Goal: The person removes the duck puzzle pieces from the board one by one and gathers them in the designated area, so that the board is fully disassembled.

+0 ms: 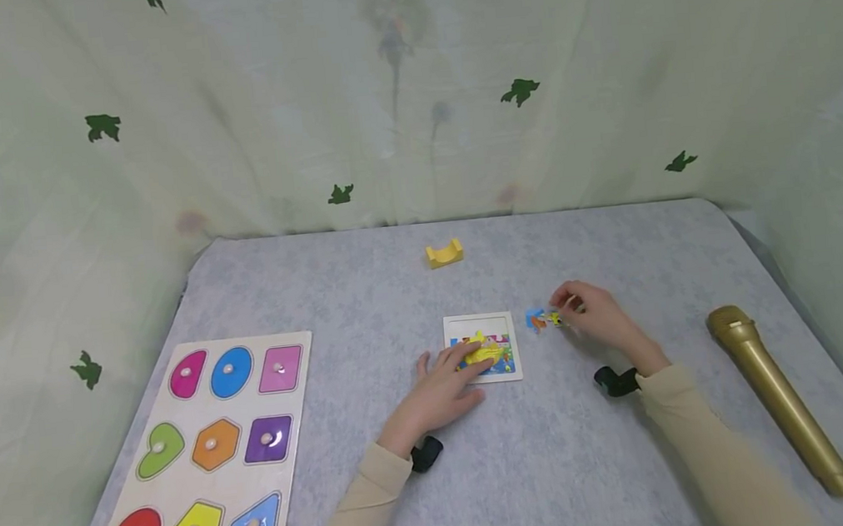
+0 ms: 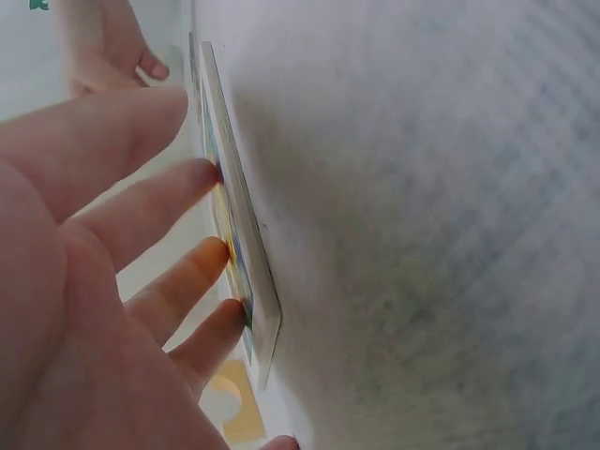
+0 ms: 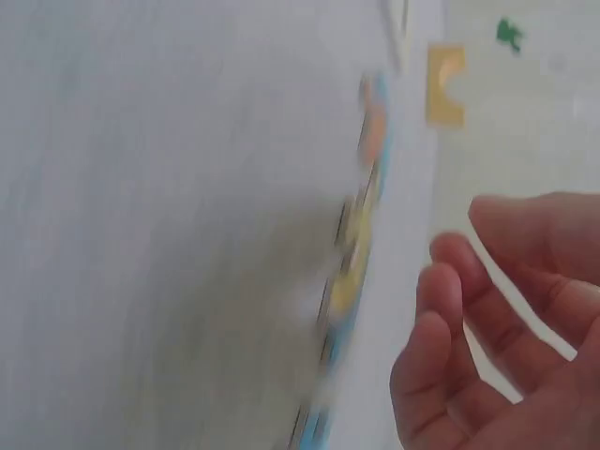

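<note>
My left hand (image 1: 440, 391) rests its spread fingers on a small picture puzzle in a white frame (image 1: 477, 318). Its yellow and blue pieces (image 1: 483, 349) fill the nearer part of the frame, partly covered by the fingers. In the left wrist view the fingertips (image 2: 230, 323) touch the puzzle's face. Just right of the frame, my right hand (image 1: 597, 314) hovers over loose puzzle pieces (image 1: 537, 320), fingers bent loosely. From the right wrist view, nothing shows between its thumb and fingers, and the colourful pieces (image 3: 352, 272) lie below, blurred.
A wooden shape board (image 1: 298, 449) with knobbed coloured shapes lies at the left. Behind the puzzle stands a yellow block with a curved cutout (image 1: 445, 254). A gold microphone (image 1: 783, 403) lies near the table's right edge. Cloth (image 1: 266, 126) hangs around the table.
</note>
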Demonstrator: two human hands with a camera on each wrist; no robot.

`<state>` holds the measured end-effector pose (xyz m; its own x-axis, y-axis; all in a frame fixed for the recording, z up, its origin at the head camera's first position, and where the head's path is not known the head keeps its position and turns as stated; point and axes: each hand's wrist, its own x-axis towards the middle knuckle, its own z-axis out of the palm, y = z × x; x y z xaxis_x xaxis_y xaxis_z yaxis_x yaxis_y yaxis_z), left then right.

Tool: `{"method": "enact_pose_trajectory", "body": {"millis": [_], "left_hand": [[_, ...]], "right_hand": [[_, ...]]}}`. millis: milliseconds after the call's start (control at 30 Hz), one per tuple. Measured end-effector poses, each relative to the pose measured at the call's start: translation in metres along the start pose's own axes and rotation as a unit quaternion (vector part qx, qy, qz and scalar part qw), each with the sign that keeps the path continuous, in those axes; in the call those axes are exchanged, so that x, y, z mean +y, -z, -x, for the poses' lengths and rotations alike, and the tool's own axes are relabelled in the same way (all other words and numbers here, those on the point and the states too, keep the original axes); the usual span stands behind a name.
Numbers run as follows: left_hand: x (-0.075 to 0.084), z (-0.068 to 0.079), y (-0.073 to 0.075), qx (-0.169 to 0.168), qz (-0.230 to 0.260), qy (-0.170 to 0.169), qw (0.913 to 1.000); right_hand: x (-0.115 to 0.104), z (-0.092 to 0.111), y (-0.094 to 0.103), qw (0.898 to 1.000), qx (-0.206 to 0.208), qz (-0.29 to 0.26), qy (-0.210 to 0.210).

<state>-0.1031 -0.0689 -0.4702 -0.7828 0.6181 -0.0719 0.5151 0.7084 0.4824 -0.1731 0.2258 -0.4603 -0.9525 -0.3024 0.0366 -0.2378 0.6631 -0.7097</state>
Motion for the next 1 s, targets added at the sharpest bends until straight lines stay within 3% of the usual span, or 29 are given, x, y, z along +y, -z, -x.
{"method": "enact_pose_trajectory", "body": {"millis": [200, 333, 567, 733, 1000], "left_hand": [[-0.001, 0.000, 0.000, -0.007, -0.009, -0.003, 0.9999], [0.001, -0.001, 0.001, -0.012, -0.017, -0.001, 0.9998], [0.002, -0.002, -0.001, 0.000, -0.026, -0.001, 0.9997], [0.002, -0.003, -0.004, 0.006, -0.029, 0.002, 0.9995], [0.002, -0.003, -0.003, 0.002, -0.027, 0.009, 0.9996]], "right_hand": [[-0.029, -0.009, -0.031, 0.995, -0.079, -0.042, 0.051], [-0.040, -0.014, -0.046, 0.992, -0.109, -0.030, 0.062], [-0.048, -0.018, -0.057, 0.992, -0.114, 0.022, 0.057], [-0.048, -0.018, -0.061, 0.993, -0.109, 0.012, 0.053], [-0.045, -0.018, -0.060, 0.991, -0.104, -0.019, 0.085]]}}
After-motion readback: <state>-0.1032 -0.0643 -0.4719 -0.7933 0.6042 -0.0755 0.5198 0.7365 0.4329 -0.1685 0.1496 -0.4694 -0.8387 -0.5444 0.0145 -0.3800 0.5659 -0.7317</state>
